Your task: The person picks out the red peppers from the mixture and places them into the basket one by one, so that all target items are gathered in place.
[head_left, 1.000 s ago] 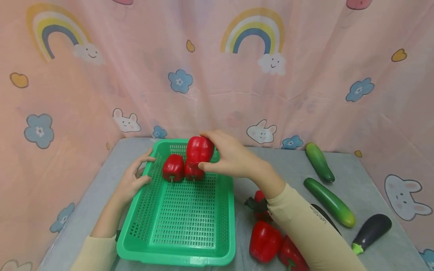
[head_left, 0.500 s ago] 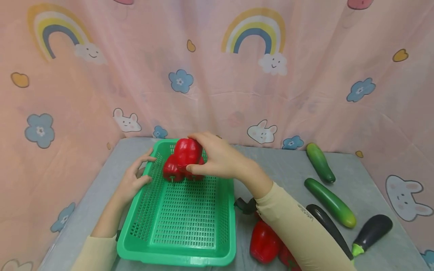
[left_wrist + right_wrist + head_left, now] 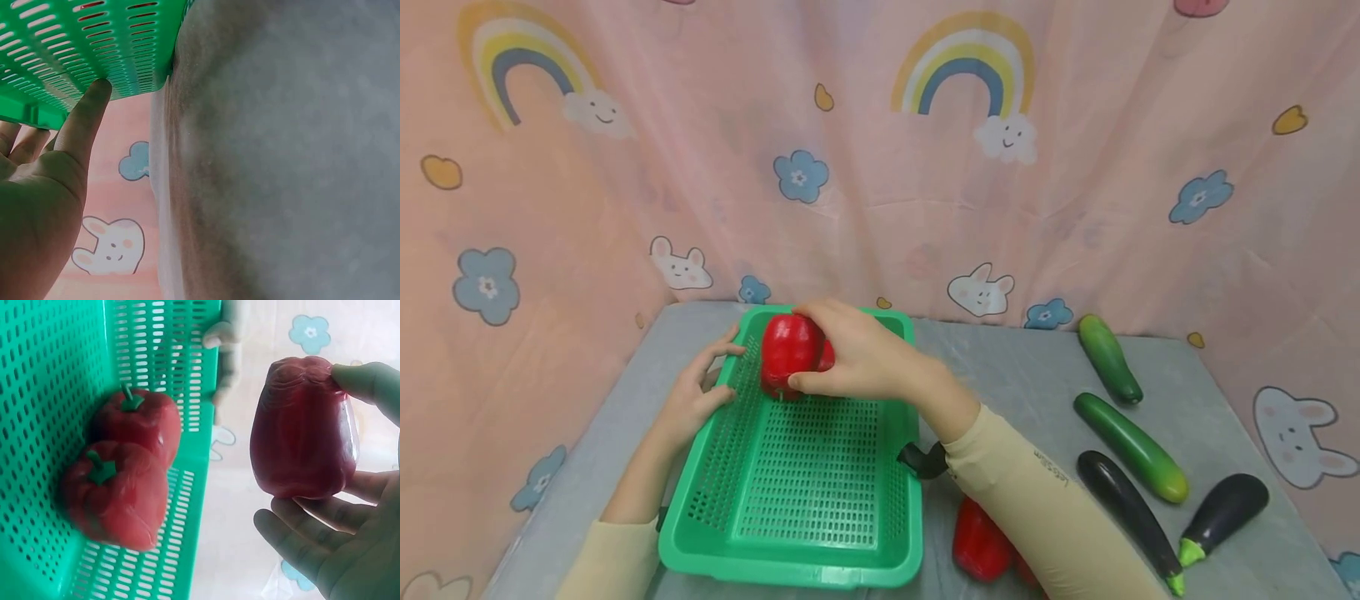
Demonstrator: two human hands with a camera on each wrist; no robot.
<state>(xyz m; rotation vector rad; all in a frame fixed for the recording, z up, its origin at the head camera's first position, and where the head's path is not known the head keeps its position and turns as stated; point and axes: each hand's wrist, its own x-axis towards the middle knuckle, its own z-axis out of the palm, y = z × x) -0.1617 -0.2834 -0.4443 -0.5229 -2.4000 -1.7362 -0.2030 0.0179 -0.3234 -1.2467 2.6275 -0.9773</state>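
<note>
My right hand (image 3: 865,354) grips a red bell pepper (image 3: 790,346) between thumb and fingers, above the far left part of the green basket (image 3: 906,500). In the right wrist view the held pepper (image 3: 303,434) hangs clear of two other red bell peppers, a nearer one (image 3: 122,500) and a farther one (image 3: 147,422), which lie side by side in the basket with green stems showing. From above, the held pepper mostly hides them. My left hand (image 3: 692,404) holds the basket's left rim; in the left wrist view its thumb (image 3: 87,119) touches the slotted wall.
More red peppers (image 3: 981,542) lie right of the basket, partly under my right sleeve. Farther right are two green zucchini-like vegetables (image 3: 1108,358) (image 3: 1131,446) and two eggplants (image 3: 1127,517) (image 3: 1225,512). A pink printed curtain (image 3: 880,167) stands behind the grey table (image 3: 1000,367).
My right hand has carried the pepper leftward and slightly lower, from above the right pepper to above the left one. The left hand has stayed at the rim.
</note>
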